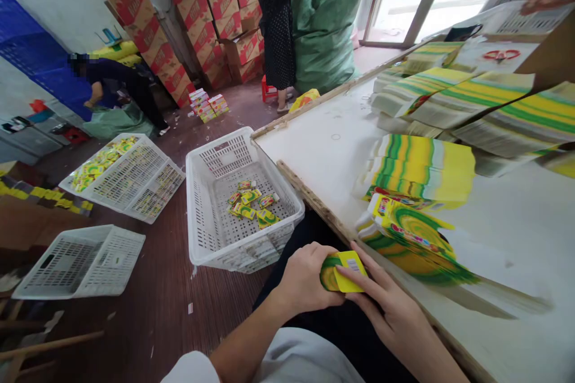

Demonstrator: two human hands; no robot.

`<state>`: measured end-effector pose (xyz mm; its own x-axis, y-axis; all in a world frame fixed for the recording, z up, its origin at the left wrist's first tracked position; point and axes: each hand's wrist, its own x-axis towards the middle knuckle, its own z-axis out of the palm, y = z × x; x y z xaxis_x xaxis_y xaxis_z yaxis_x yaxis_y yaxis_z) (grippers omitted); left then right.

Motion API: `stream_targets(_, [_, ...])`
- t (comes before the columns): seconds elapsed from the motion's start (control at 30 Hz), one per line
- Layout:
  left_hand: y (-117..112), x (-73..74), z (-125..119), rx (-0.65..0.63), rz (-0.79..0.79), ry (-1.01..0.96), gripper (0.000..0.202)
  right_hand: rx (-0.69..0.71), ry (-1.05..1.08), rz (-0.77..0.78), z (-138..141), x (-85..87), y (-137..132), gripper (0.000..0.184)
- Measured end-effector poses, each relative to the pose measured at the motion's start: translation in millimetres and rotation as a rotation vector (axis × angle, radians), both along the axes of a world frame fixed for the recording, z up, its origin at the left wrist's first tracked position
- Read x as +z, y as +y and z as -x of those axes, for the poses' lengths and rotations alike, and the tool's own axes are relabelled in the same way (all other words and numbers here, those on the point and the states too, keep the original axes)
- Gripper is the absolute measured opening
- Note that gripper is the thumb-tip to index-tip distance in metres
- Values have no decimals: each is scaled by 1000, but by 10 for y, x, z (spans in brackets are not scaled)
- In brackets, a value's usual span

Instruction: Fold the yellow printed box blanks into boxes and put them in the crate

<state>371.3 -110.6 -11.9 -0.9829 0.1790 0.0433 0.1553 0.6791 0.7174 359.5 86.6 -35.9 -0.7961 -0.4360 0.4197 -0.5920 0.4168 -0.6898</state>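
Over my lap, by the table's edge, both hands hold one small yellow and green cardboard box (353, 269) with a barcode on its yellow end. My left hand (309, 278) is wrapped round its left side, the thumb side hidden. On the right, my right hand (381, 290) pinches the yellow end, fingers along its edges. Beside them on the table, a fanned stack of flat printed cartons (413, 233) lies tilted. A standing row of flat cartons (422, 167) is behind it. Left of my hands, a white plastic crate (245, 245) holds several small yellow and green boxes (247, 197).
Larger carton stacks (467, 96) cover the far side of the white table (314, 149). More crates (135, 179) stand on the dark floor at left. One person (276, 24) handles a big green sack (327, 30); another person (126, 84) bends over a sack. Red-printed boxes (197, 18) are piled behind.
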Motion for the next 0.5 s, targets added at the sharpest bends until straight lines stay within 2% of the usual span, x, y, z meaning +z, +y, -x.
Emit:
stream_targets(0.13, [-63, 11, 0, -50, -11, -10, 68, 73, -58, -99, 23, -21, 115, 32])
stream_targets(0.27, [-7, -7, -4, -110, 14, -24, 71, 119, -100, -138, 51, -4, 178, 25])
stream_targets(0.33, [44, -4, 1, -103, 40, 1, 71, 66, -71, -105, 53, 16, 111, 24])
stream_targets(0.4, [53, 26, 17, -79, 33, 16, 71, -14, -16, -55, 55, 69, 27, 31])
stream_targets(0.47, [-26, 85, 57, -2, -7, 22, 69, -91, 51, -22, 77, 164, 15, 45])
stream_targets(0.5, [-103, 120, 88, 78, -22, 42, 67, -143, 90, -26, 101, 219, 56, 50])
